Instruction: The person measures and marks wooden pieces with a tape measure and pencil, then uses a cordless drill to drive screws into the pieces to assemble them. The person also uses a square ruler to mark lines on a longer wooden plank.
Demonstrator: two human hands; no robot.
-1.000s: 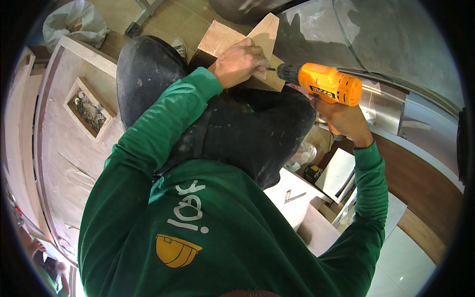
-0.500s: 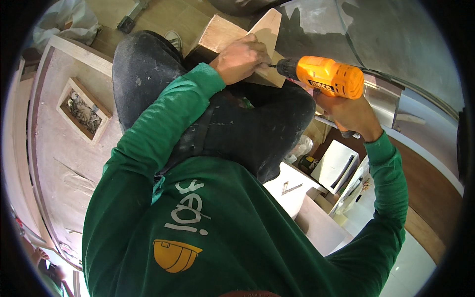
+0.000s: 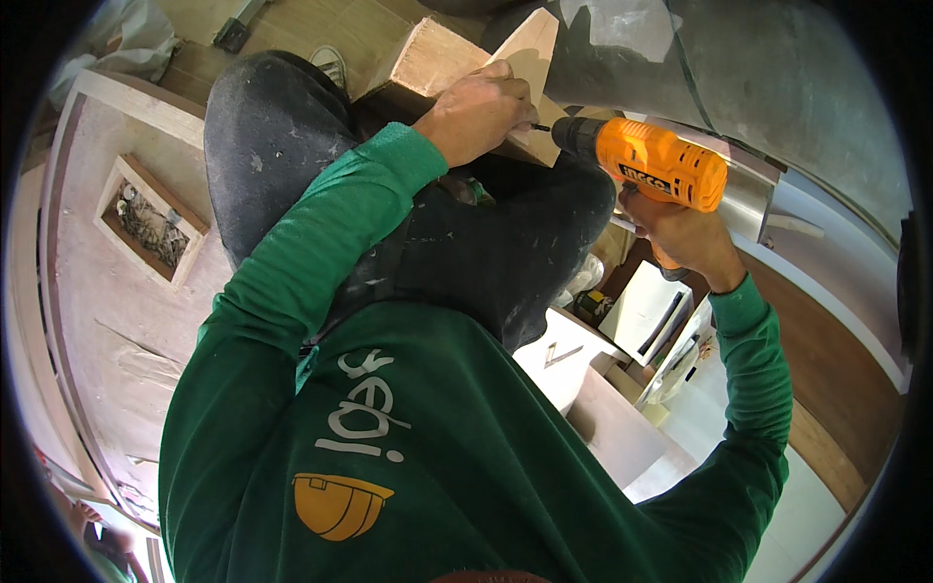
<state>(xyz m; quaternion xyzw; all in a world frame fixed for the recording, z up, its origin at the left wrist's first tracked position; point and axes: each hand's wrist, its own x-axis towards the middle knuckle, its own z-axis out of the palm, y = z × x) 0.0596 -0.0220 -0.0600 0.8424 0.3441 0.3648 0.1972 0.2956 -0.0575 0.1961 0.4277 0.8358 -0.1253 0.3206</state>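
My right hand (image 3: 677, 229) is wrapped round the grip of an orange cordless drill (image 3: 653, 160). The drill's black chuck points left, and a short dark bit (image 3: 540, 127) sticks out toward my other hand. My left hand (image 3: 478, 112) is closed, thumb and fingers pinched together against pale wooden pieces above my lap. Whatever those fingertips hold is too small or hidden to name. A thick wood block (image 3: 434, 58) lies beyond that hand, and a flat tapered board (image 3: 530, 49) stands up beside it. The bit's tip is close to my left fingertips.
On the left lies a large wooden panel (image 3: 107, 311) bearing a small framed tray (image 3: 154, 219) of loose hardware. A grey sheet-like surface (image 3: 777, 68) fills the upper right. White boxes (image 3: 646, 311) and a white surface (image 3: 559, 364) sit right of my lap. Another person (image 3: 112, 544) shows at lower left.
The drill and my right hand have shifted slightly right and down, showing more of the bit by my left fingers. The view has tilted a little; my left hand keeps its pinch.
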